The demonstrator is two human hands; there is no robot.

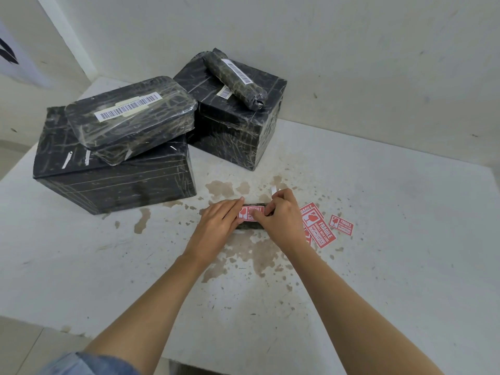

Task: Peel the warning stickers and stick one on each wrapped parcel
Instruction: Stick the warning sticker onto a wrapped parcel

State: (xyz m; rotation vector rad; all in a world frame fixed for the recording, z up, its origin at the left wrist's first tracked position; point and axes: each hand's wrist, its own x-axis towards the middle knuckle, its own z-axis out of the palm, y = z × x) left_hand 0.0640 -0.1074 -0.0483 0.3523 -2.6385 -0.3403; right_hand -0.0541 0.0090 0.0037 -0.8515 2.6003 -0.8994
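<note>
A person's left hand [219, 223] lay with fingers straight and pressed together on the left end of a red fragile sticker [250, 212], atop a small wrapped parcel [249, 226] on the stained table [378, 266]. The right hand [278, 220] curled its fingers round that parcel's right end, thumb on the sticker. A white slip [273, 189] stuck up just beyond those fingers. Spare stickers [318, 228] lay just right of them; larger wrapped parcels [116, 169] stood well beyond the fingertips.
</note>
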